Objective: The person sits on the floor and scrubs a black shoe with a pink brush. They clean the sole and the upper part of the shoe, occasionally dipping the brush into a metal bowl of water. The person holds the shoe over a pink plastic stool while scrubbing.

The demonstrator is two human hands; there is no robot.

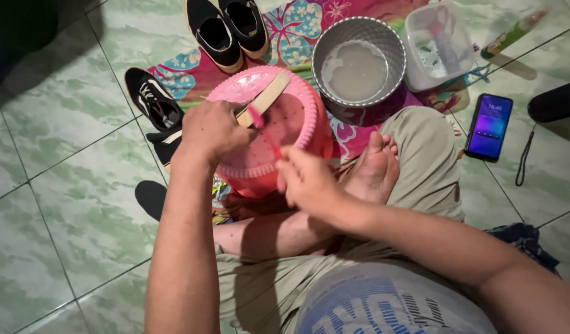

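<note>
My left hand [212,131] grips a shoe with a pale tan sole [267,96], holding it sole-up over a pink round basin [292,127]. My right hand [306,180] holds a pink brush [260,124] by its handle, bristle end against the shoe's sole near my left fingers. The basin stands on the floor in front of my crossed legs, beside my bare foot [376,168].
A grey bucket of cloudy water [358,62] and a clear plastic tub [438,44] stand behind the basin on a flowered mat [297,25]. Black shoes [228,28] lie at the back, another black sneaker [151,98] at left. A phone [489,126] lies on the green tiles at right.
</note>
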